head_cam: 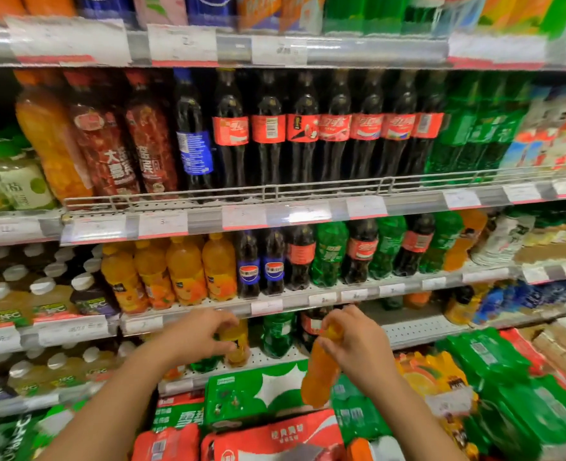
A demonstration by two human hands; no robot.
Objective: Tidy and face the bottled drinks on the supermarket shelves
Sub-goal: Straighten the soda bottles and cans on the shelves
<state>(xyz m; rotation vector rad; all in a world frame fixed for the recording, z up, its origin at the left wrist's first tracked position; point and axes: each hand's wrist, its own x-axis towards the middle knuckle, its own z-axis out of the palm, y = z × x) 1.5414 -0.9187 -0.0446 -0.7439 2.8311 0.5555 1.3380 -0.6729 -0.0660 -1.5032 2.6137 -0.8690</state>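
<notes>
The price tags (pixel 163 222) above the orange bottles (pixel 168 271) are too blurred to read. Above them, the top-shelf bottles (pixel 208 8) are cut off by the frame edge.

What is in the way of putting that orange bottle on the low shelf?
Nothing visible blocks it. The right hand holds the orange plastic bottle before the perforated white shelf, bare right of the green bottle.

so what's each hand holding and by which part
Right hand grips an orange plastic drink bottle by its neck. Left hand grips a small yellow-orange bottle near its top.
</notes>
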